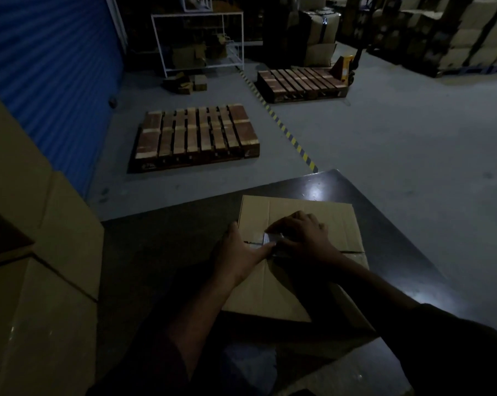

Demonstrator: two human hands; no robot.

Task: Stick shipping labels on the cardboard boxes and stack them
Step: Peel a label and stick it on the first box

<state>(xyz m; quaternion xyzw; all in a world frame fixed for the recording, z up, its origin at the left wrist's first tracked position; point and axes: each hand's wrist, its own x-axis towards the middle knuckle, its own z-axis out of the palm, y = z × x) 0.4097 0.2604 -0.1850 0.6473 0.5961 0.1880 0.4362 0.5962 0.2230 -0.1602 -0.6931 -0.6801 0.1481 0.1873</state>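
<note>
A closed cardboard box lies flat on a dark table in front of me. A small shiny label sits at the box's centre seam. My left hand rests at the box's left edge, its thumb stretched out and pressing the label's near end. My right hand is humped over the label from the right, its bent fingers holding the far end. Most of the label is hidden under that hand.
Tall cardboard boxes stand close on my left. On the grey floor beyond the table lie two wooden pallets, a yellow-black floor stripe and a pallet jack. Stacked cartons fill the back right, and a blue shutter the left.
</note>
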